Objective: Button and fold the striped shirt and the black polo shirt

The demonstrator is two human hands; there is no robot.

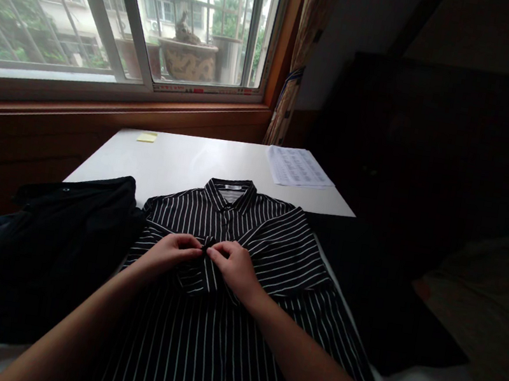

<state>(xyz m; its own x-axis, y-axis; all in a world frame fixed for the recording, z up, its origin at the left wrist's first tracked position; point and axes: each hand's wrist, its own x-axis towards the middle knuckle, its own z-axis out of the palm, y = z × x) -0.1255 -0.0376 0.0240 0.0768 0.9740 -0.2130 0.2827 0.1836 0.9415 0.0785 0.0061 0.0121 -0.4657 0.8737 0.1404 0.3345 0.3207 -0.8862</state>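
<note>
A black shirt with white stripes (211,344) lies spread on the table, its collar toward the window. One sleeve is folded in over the chest, and its cuff end is between my hands. My left hand (176,249) pinches the cuff edge from the left with thumb and fingertips. From the right, my right hand (235,266) pinches the same cuff close beside it, the fingertips of both hands almost touching. Whatever small part sits between the fingertips is too small to make out.
Dark folded clothes (77,240) lie left of the shirt, and a black cloth (377,300) is to the right. Printed sheets (299,167) and a yellow sticky note (147,137) rest at the far side of the white table (192,158). Beyond stands a window (107,80) with a curtain (290,93).
</note>
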